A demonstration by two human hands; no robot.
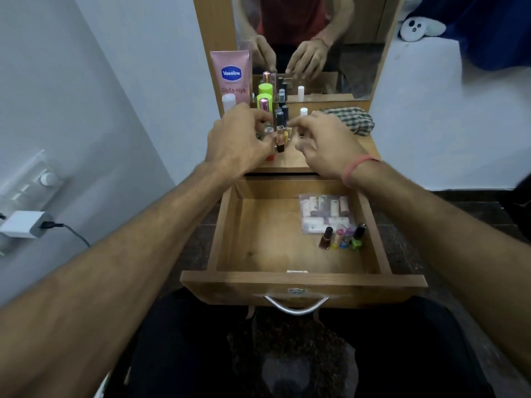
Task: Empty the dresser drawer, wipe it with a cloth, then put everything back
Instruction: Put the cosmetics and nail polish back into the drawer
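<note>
We see both hands up over the counter (365, 145), either side of a tight cluster of small cosmetics. The left hand (235, 139) has its grip curled in around the little bottles on its inner side; the motion blur stops us telling whether it actually has hold of one. The right hand (324, 139), pink band at the wrist, has fingers loosely bent toward a gold-and-black lipstick (281, 139) standing just between the two grips; again we cannot tell if anything is pinched.

Just beyond the left grip stand a pink Vaseline tube (231, 73), a green-capped bottle (264, 99) and dark slim tubes. Just beyond the right grip lies the checked cloth (349, 117), bunched against the mirror's (359, 38) base.

Below both wrists the drawer (301, 280) is pulled fully open. In its right half, under the right forearm, sit a clear packet of sachets (324, 211) and a row of nail polish bottles (342, 238) touching one another.
</note>
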